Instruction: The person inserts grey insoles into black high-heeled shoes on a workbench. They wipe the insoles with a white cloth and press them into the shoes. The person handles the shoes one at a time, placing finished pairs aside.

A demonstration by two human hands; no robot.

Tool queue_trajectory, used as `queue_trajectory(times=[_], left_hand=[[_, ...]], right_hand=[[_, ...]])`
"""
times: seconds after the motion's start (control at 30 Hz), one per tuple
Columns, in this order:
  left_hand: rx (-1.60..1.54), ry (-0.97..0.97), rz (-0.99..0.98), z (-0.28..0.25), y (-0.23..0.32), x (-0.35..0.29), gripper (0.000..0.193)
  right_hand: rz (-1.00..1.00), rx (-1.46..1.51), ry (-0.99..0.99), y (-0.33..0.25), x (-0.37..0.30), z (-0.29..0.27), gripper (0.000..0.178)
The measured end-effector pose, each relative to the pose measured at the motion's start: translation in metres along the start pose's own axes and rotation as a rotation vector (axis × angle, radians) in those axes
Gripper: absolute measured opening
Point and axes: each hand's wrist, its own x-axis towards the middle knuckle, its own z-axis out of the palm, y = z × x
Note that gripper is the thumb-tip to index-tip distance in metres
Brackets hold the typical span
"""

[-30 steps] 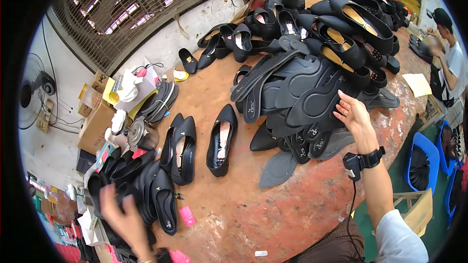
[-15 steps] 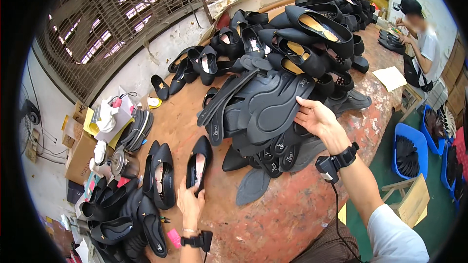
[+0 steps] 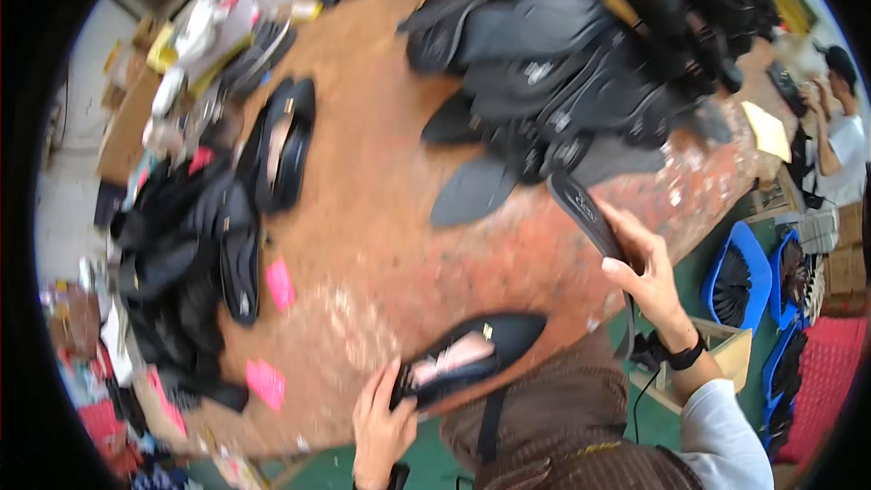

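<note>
My left hand [image 3: 379, 426] grips the heel end of a black pointed flat shoe [image 3: 515, 334] at the table's near edge, its toe turned right. Pale crumpled paper and a small gold ornament show on that shoe. In my right hand [image 3: 649, 277] is a thin black insole [image 3: 582, 210], pinched between thumb and fingers and held clear of the table. Beyond it rises a heap of dark insoles [image 3: 535, 82], partly blurred. A loose grey insole [image 3: 472, 192] lies flat at the heap's near side.
Another pair of black flats [image 3: 281, 145] stands on the left of the reddish-brown table [image 3: 363, 245], above a heap of black shoes [image 3: 168, 245]. Pink slips [image 3: 279, 285] lie nearby. Blue bins [image 3: 739, 277] stand on the floor at right. A person [image 3: 844, 136] works at far right.
My left hand has brought the shoe toward me and turned its toe right. My right hand has taken an insole off the heap and drawn it back. The view has tilted down.
</note>
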Motion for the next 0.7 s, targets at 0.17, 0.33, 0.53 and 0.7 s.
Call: queue_trajectory(times=[0.17, 0.33, 0.53, 0.7], left_hand=[[-0.198, 0.303, -0.111, 0.049, -0.003, -0.025, 0.091], [-0.485, 0.488, -0.105, 0.074, -0.008, -0.027, 0.125], [-0.559, 0.485, -0.072, 0.078, -0.012, -0.028, 0.135], [-0.530, 0.415, -0.039, 0.082, -0.021, -0.034, 0.143]], right_hand=[[-0.568, -0.613, -0.481, -0.018, -0.013, 0.066, 0.051], [-0.611, -0.479, -0.688, 0.017, -0.034, 0.152, 0.032], [-0.554, -0.373, -0.647, 0.029, -0.040, 0.191, 0.036], [-0.488, -0.444, -0.683, 0.037, -0.046, 0.197, 0.037]])
